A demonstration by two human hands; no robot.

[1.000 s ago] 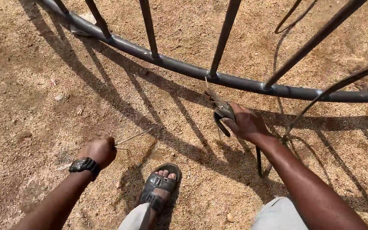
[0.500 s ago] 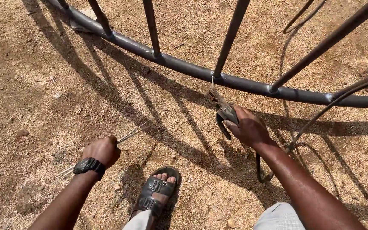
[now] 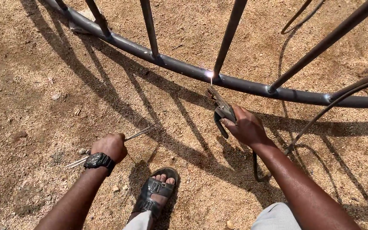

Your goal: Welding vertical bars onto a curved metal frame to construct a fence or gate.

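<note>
In the head view, a welding electrode holder is gripped in the closed fingers of the right hand, its rod apparently touching the curved steel pipe (at an upright's foot), while spare rods are clenched in the left hand.

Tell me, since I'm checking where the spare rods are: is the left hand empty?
No, the left hand is closed around a bundle of thin grey metal rods that stick out on both sides of the fist.

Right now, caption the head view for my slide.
Right hand touches electrode holder to curved steel pipe; left hand grips spare welding rods.
</note>
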